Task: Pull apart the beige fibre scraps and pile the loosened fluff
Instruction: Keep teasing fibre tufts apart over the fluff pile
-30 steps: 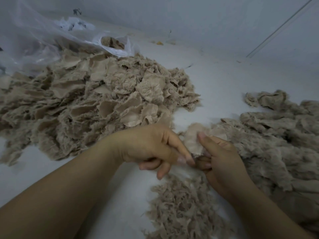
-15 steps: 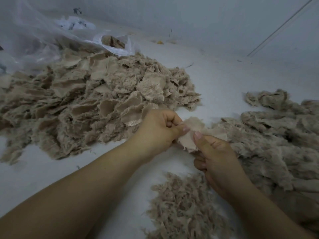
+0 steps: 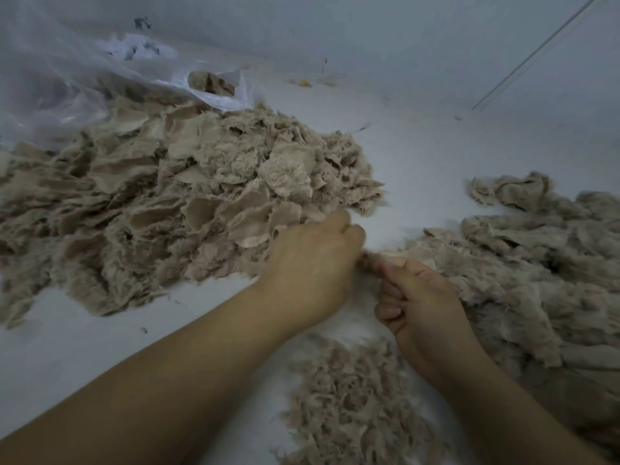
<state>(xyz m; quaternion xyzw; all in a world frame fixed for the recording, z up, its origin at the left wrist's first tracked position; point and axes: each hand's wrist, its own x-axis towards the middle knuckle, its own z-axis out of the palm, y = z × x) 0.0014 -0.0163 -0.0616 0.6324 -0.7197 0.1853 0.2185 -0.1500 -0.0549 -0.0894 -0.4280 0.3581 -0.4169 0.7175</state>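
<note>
A big heap of beige fibre scraps covers the left of the white surface. My left hand and my right hand meet in the middle, both with fingers curled, and pinch one small beige scrap between them; most of it is hidden by the fingers. Below my hands lies a low pile of loosened fluff. A second mass of beige fibre spreads on the right, behind my right hand.
A clear plastic bag with more scraps in its mouth lies at the back left. Bare white surface runs between the two heaps and at the near left. A wall rises at the back.
Both hands have shifted slightly down and closed tighter on the scrap. The flat piece that stood up between the fingers is now mostly bunched and hidden.
</note>
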